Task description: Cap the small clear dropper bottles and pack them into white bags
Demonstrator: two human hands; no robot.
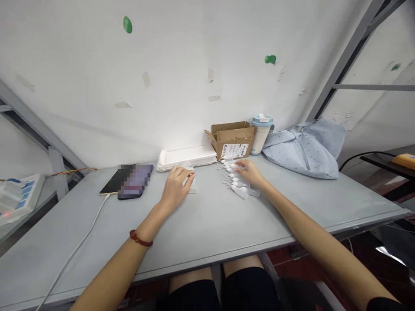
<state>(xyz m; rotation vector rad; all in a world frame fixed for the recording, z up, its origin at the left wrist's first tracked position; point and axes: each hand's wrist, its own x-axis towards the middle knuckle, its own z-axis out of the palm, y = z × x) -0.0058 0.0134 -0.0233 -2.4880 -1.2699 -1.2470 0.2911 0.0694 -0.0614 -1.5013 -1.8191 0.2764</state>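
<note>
My left hand (pixel 177 186) rests on the grey table (pixel 207 224) with its fingers curled round a small clear plastic bag (pixel 192 185). A red bead bracelet (pixel 140 239) sits on that wrist. My right hand (pixel 249 171) lies on a row of several small white parts with hooks (pixel 235 183), fingers pinched at the top of the row. What the fingertips grip is too small to name.
A stack of white bags (pixel 186 157) lies by the wall. Beside it stand an open cardboard box (pixel 232 139), a lidded cup (pixel 261 134) and a light blue cloth bag (pixel 303 149). Two phones (pixel 128 180) with a white cable (pixel 78 248) lie at left.
</note>
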